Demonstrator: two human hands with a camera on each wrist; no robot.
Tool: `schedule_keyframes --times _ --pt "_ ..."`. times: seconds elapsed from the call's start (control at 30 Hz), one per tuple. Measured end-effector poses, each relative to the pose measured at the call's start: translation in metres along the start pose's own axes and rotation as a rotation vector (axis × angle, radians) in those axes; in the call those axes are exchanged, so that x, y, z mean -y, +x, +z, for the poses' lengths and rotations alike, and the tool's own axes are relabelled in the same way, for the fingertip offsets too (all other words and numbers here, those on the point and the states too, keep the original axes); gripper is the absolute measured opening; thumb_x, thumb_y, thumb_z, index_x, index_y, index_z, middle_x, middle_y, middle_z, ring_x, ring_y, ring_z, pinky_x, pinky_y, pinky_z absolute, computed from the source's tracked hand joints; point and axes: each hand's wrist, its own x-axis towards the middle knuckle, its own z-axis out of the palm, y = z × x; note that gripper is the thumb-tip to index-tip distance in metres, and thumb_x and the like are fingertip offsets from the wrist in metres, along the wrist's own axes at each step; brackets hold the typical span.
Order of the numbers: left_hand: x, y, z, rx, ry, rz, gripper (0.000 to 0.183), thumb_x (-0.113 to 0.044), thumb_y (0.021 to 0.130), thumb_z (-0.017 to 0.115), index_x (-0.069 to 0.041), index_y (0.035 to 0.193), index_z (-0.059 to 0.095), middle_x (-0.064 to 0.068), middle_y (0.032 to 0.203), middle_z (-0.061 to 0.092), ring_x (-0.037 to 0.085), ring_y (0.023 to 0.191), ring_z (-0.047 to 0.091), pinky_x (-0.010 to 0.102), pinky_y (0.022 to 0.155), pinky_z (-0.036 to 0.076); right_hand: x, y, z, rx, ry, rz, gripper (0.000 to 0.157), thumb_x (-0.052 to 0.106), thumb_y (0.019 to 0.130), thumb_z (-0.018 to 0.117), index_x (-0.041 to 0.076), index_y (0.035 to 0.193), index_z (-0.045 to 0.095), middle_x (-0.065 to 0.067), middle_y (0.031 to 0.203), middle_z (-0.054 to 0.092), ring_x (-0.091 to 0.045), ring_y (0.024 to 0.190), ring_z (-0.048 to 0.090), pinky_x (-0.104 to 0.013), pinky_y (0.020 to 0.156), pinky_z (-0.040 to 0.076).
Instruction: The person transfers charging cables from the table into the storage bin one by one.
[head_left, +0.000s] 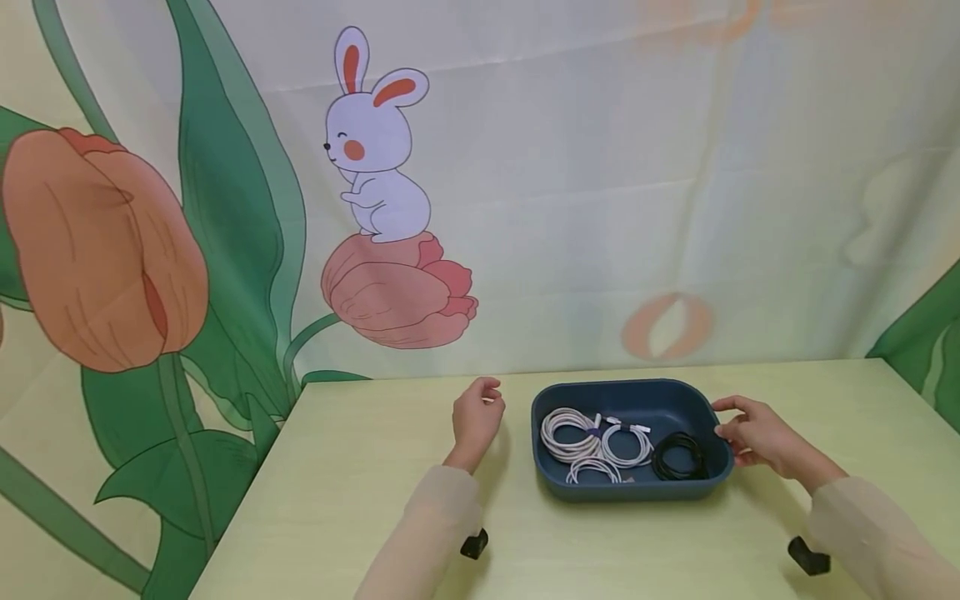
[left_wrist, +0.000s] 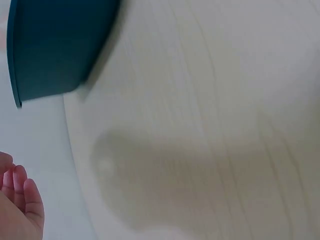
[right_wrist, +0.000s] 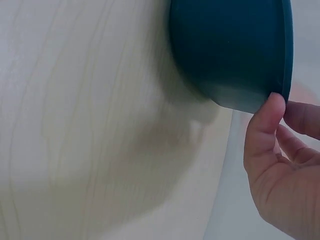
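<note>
A dark blue storage bin point(head_left: 630, 492) stands on the table. Inside it lie a large coil of white cable point(head_left: 551, 435), a smaller coil of white cable point(head_left: 636, 460), another white coil point(head_left: 581, 468) in front and a coil of black cable point(head_left: 660, 465) on the right. My right hand point(head_left: 761, 437) pinches the bin's right rim between thumb and fingers; the right wrist view shows the thumb point(right_wrist: 270, 117) against the outer wall. To the left of the bin, apart from it, my left hand point(head_left: 477, 417) hovers with loosely bent fingers and nothing in it.
The pale wood-grain table point(head_left: 322, 483) reaches back to a printed curtain point(head_left: 570, 208) with a rabbit and tulips. A small black block point(head_left: 474, 544) shows at the left wrist and another black block point(head_left: 809, 557) at the right wrist.
</note>
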Motion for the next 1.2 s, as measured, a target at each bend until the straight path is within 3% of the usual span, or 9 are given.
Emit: schedule_keyframes --times 0.33,0.53,0.7,0.9,1.2 --pt "0.017 0.005 -0.011 -0.064 0.053 -0.033 0.022 -0.004 0.074 0.056 -0.01 0.094 0.064 0.0 0.081 0.064 0.014 0.076 0.061 0.029 0.067 0.045 0.0 -0.002 0.004 -0.113 -0.251 -0.09 0.038 0.008 0.089 0.048 -0.006 0.122 0.037 -0.011 0.08 0.055 -0.017 0.056 0.049 -0.032 0.051 0.046" --pt "0.017 0.006 -0.016 -0.06 0.074 -0.044 0.024 -0.004 0.075 0.055 -0.01 0.096 0.064 0.001 0.085 0.064 0.015 0.079 0.061 0.031 0.07 0.045 0.0 -0.002 0.004 -0.153 -0.372 -0.133 0.036 0.008 0.088 0.049 -0.006 0.119 0.041 -0.01 0.077 0.055 -0.017 0.056 0.047 -0.03 0.049 0.044" --pt "0.02 0.007 -0.022 -0.038 0.157 -0.032 0.028 -0.005 0.075 0.053 -0.011 0.101 0.062 0.001 0.09 0.062 0.016 0.083 0.059 0.031 0.07 0.044 -0.001 -0.002 0.006 -0.217 -0.539 -0.223 0.033 0.009 0.086 0.051 -0.005 0.115 0.046 -0.007 0.072 0.054 -0.015 0.052 0.043 -0.028 0.048 0.037" --pt "0.031 0.008 -0.029 -0.051 0.294 0.055 0.029 -0.006 0.076 0.054 -0.01 0.104 0.06 0.003 0.091 0.059 0.018 0.082 0.056 0.032 0.066 0.044 0.0 -0.002 0.006 -0.316 -0.696 -0.293 0.032 0.012 0.084 0.051 -0.002 0.113 0.05 -0.006 0.073 0.053 -0.015 0.056 0.044 -0.027 0.047 0.033" --pt "0.041 0.011 -0.037 -0.103 0.486 0.169 0.028 -0.007 0.079 0.054 -0.013 0.107 0.059 0.006 0.105 0.059 0.024 0.093 0.055 0.038 0.065 0.048 -0.002 -0.002 0.0 -0.605 -0.878 -0.484 0.024 0.012 0.08 0.055 0.003 0.102 0.057 -0.018 0.09 0.056 -0.03 0.072 0.054 -0.037 0.047 0.042"
